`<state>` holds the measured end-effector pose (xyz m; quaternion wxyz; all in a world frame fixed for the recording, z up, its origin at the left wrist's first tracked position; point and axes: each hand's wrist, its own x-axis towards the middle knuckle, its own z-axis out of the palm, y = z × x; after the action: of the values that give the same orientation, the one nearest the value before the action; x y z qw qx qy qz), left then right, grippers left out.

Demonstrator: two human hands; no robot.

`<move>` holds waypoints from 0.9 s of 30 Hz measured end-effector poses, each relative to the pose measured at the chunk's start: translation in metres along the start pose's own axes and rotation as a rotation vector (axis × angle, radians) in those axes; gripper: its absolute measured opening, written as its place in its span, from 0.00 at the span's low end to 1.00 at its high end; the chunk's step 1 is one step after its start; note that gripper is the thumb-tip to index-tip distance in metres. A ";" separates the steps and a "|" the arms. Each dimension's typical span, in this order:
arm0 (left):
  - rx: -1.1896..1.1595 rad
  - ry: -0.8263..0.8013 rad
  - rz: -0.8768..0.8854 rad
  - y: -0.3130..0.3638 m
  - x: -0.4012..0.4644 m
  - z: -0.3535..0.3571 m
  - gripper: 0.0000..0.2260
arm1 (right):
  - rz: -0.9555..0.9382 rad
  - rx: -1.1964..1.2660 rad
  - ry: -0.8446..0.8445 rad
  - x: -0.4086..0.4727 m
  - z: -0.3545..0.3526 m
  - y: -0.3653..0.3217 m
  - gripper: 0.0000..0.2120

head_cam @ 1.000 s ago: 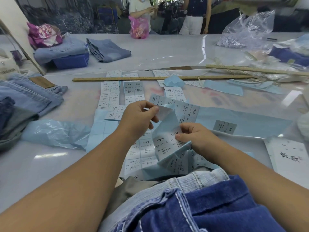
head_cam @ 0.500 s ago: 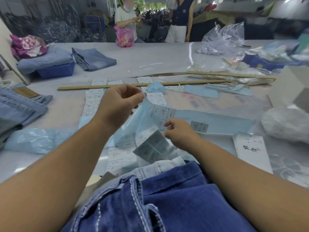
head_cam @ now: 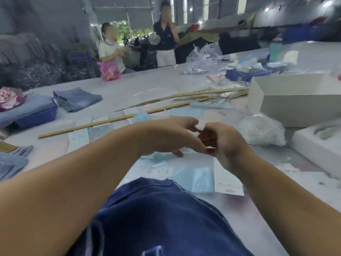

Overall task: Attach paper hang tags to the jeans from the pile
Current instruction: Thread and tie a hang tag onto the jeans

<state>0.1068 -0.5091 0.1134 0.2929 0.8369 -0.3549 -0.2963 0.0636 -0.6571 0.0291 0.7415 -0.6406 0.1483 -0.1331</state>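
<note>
White paper, a small crumpled scrap (head_cam: 200,126), is pinched between the fingertips of both hands, held up above the pale table (head_cam: 129,85) at mid-frame. The left hand (head_cam: 171,136) is curled in from the left, the right hand (head_cam: 224,143) from the right, and the two are brought together so that the fingertips touch around the scrap; motion blur hides whether it is a tag or only a torn-off piece. The dark blue denim jeans (head_cam: 158,215) are found directly below and nearer the body than both hands, lying over the near edge of the table, the cloth running roughly away from the viewer toward the hands. Neither hand is clearly nearer; both are poised above the far end of the denim. Between hands and jeans, light blue backing sheets (head_cam: 191,175) and a white printed sheet (head_cam: 227,180) are spread flat. A long wooden ruler (head_cam: 118,119) is laid slantwise beyond the hands. To the right, room is narrowed by a crumpled clear plastic bag (head_cam: 262,131) and an open white cardboard box (head_cam: 295,100). To the left, more open table is seen before the folded pale blue jeans (head_cam: 75,98). A short downward, inward move would likely be needed to bring the paper to the denim.
</note>
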 end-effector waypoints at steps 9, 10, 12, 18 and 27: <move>0.060 -0.155 -0.125 0.032 0.071 0.058 0.36 | -0.046 0.012 0.273 -0.014 -0.093 0.020 0.11; 0.093 -0.092 -0.137 0.031 0.080 0.062 0.31 | -0.046 -0.017 0.279 -0.014 -0.100 0.024 0.11; 0.094 0.068 -0.112 0.025 0.099 0.071 0.17 | -0.041 -0.061 0.258 -0.012 -0.108 0.034 0.11; -0.201 0.243 -0.113 -0.010 0.127 0.099 0.07 | -0.020 -0.207 0.236 -0.006 -0.104 0.065 0.11; -0.262 0.202 -0.162 -0.032 0.133 0.110 0.08 | -0.130 -0.454 0.468 -0.008 -0.101 0.094 0.12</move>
<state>0.1193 -0.6239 -0.0186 0.4090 0.8428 -0.2135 -0.2771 0.0172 -0.7322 -0.0769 0.5158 -0.7496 0.2993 -0.2873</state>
